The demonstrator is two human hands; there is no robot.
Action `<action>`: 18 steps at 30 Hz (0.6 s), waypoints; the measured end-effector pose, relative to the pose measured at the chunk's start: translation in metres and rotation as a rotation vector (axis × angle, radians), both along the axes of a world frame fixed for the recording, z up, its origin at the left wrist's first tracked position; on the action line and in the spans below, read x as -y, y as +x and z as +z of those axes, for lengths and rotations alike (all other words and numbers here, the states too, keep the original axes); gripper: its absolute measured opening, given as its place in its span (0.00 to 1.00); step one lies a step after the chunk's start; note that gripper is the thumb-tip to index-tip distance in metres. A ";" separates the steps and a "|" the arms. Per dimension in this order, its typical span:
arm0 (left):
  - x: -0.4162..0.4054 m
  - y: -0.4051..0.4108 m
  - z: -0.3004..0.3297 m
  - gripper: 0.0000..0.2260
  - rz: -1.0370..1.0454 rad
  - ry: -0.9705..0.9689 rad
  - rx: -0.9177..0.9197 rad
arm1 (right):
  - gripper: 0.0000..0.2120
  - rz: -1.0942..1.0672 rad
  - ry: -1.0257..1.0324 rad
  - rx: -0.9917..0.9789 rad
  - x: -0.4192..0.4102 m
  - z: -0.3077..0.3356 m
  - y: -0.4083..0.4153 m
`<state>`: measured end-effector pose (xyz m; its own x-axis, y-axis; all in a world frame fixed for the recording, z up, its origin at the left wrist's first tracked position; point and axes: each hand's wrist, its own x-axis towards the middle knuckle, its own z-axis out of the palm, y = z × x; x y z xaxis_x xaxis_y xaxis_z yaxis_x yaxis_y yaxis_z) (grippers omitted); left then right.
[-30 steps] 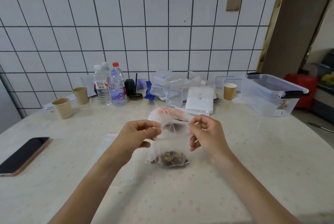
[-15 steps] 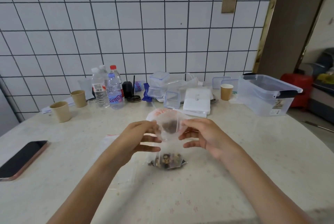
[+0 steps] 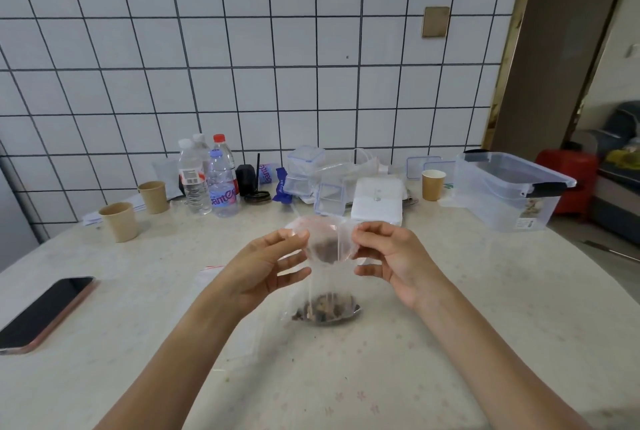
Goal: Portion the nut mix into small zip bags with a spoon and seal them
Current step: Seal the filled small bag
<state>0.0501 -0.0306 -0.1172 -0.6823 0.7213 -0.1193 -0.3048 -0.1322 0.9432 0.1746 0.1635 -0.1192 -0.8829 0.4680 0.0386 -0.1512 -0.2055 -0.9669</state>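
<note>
Zip bag (image 3: 325, 277), clear plastic, is held upright over the middle of the table (image 3: 467, 308), its bottom resting on the surface with a small dark heap of nut mix (image 3: 323, 311) inside. Both hands pinch its top edge: the left hand (image 3: 263, 270) grips the left corner between thumb and forefinger, its other fingers spread loosely below, and the right hand (image 3: 391, 256) grips the right corner with curled fingers. Whether the bag's mouth is sealed cannot be told.

Just left of the left forearm a second, flat zip bag with a red strip (image 3: 211, 273) lies on the table. Behind the held bag something pinkish and blurred shows through the plastic. At the near left edge lies one dark phone (image 3: 45, 311).

Along the tiled wall stand three paper cups: two at the left (image 3: 119, 221) (image 3: 154, 197) and one at the right (image 3: 433, 184). Four water bottles (image 3: 221, 183) cluster between them. Further right sit several small clear lidded boxes (image 3: 304, 169), a white flat box (image 3: 377, 201), and one large clear storage bin (image 3: 509, 190) with a black latch.
</note>
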 end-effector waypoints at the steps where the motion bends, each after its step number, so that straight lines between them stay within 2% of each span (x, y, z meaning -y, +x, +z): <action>1: 0.001 -0.001 0.003 0.08 0.034 -0.006 -0.053 | 0.04 -0.062 0.056 -0.007 -0.001 0.002 0.001; 5: 0.003 0.002 0.018 0.09 0.227 -0.088 -0.315 | 0.07 -0.299 0.371 -0.059 -0.002 0.011 0.002; 6: 0.001 0.003 0.021 0.10 0.312 -0.144 -0.440 | 0.08 -0.349 0.495 -0.083 -0.001 0.013 0.002; 9: -0.004 0.005 0.024 0.10 0.526 -0.370 -0.970 | 0.12 -0.460 0.912 -0.089 0.003 0.016 0.002; 11: -0.005 0.008 0.027 0.08 0.547 -0.493 -1.193 | 0.09 -0.473 1.042 -0.017 0.004 0.017 0.001; 13: -0.006 0.007 0.031 0.08 0.512 -0.574 -1.245 | 0.03 -0.433 1.082 0.133 0.004 0.021 0.001; 15: -0.008 0.005 0.037 0.09 0.432 -0.621 -1.167 | 0.04 -0.347 1.041 0.277 0.005 0.027 0.003; 18: -0.011 0.000 0.039 0.08 0.298 -0.575 -0.920 | 0.06 -0.139 0.698 0.310 0.005 0.032 0.003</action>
<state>0.0501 -0.0200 -0.0785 -0.8181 0.5148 0.2562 0.5099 0.4435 0.7371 0.1777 0.1589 -0.0867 -0.8364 0.5333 0.1265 0.1672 0.4681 -0.8677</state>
